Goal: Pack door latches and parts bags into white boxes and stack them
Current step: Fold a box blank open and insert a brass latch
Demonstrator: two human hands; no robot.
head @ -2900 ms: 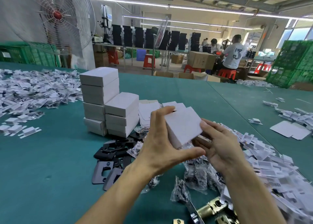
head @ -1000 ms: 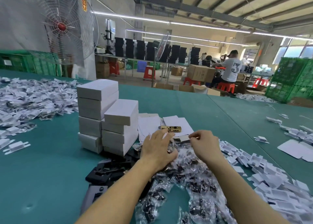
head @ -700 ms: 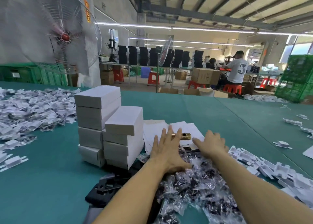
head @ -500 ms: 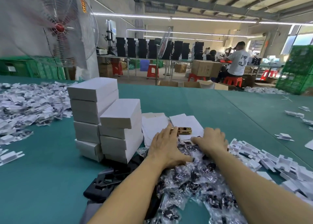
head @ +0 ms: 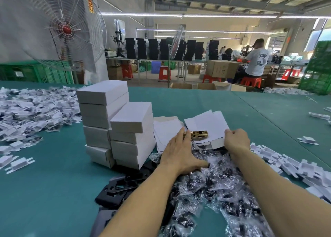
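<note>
Two stacks of closed white boxes [head: 130, 118] built on worktop [head: 53, 192]. Brass latch [head: 199, 134] laid on box blank [head: 207, 123], touched by flat left hand [head: 179, 152]; blank edge pinched by right hand [head: 236, 140]. Parts bags [head: 215, 186] heap left unpacked.

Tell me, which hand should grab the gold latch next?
Left, I'd say. The left hand lies flat with its fingertips touching the latch, so it only needs to close on it. The right hand is further off and is busy pinching the edge of the flat box.
</note>
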